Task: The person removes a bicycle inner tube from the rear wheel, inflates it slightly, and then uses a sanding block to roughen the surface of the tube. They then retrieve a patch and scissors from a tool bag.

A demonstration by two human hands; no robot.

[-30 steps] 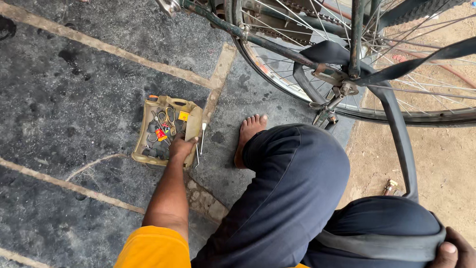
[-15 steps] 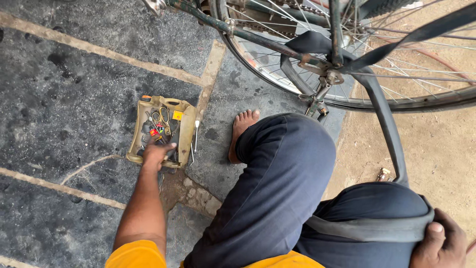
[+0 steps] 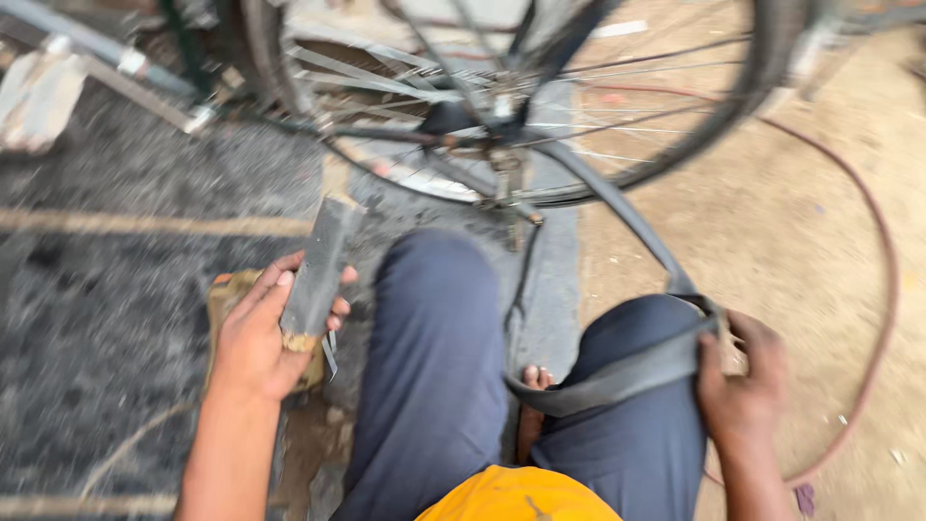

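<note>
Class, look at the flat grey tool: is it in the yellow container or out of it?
Out. The left hand holds the flat grey tool lifted above the yellow container.

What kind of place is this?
Likely an outdoor roadside bicycle repair spot: a bicycle wheel stands over rough stone paving beside bare dirt ground. The left hand holds a flat metal file; the right hand grips an inner tube.

One head-worn camera looks steeply down, close over the left hand [image 3: 265, 338] and right hand [image 3: 741, 381], facing the bicycle wheel [image 3: 617, 164] beyond them.
</note>
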